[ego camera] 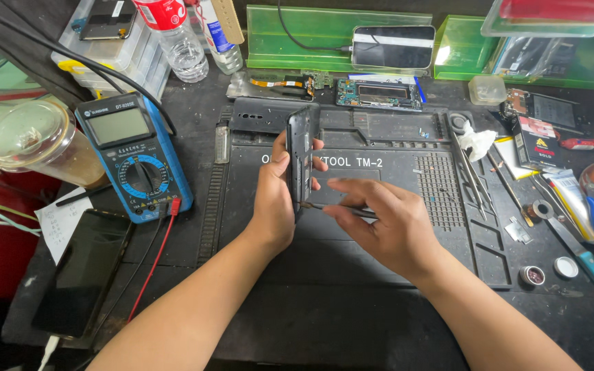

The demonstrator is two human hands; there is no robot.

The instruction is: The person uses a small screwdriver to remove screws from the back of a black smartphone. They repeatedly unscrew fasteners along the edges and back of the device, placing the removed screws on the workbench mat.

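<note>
Dark phone frame (299,161) stands on edge, upright, at frame centre above the black repair mat (379,261). Left hand (274,199) wraps it from the left, fingers clenched around its edges. Right hand (386,223) just right of it, fingers pinched on a thin metal tool (342,209) whose tip touches the frame's lower edge. Blue multimeter (134,156) at left on the desk (338,330), red lead running down. Black phone (84,271) lower left. Tweezers (472,175) right of mat. Circuit board (379,93) at upper centre, clear bottles (177,38) upper left.
</note>
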